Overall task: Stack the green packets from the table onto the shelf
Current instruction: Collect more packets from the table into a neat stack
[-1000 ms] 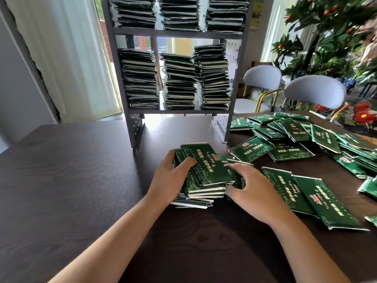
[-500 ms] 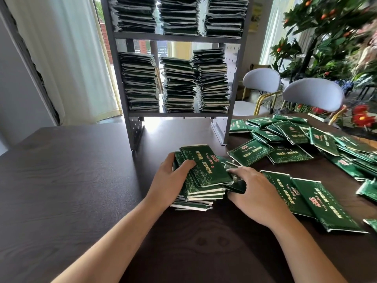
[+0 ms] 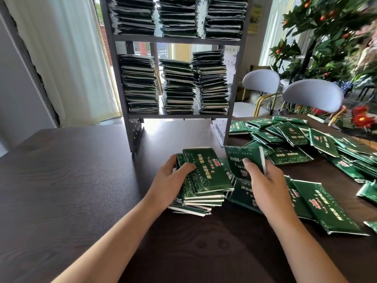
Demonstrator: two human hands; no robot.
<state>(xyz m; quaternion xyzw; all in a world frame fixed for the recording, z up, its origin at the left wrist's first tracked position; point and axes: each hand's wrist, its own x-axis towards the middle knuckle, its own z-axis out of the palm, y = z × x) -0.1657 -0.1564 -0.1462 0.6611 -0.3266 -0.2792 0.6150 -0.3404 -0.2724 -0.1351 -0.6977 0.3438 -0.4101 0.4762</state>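
Head view is showing the left hand (image 3: pixel 170 180) gripping a short pile of green packets (image 3: pixel 204 186) on the dark table (image 3: pixel 71 180), thumb lying across the top packet (fingers curled round the left edge), while the right hand (image 3: pixel 267 184) is pinching a single packet (image 3: pixel 240 160) tilted above loose packets (image 3: pixel 302 139) near the grey shelf (image 3: pixel 175 38)

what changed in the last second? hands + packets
The right hand has taken hold of one packet and lifted it off the table; a second ago it lay low beside the pile, fingers on the packets there. Unchanged: the left hand still grips the pile's left side, the loose packets on the right lie as before, and the shelf stacks look the same.
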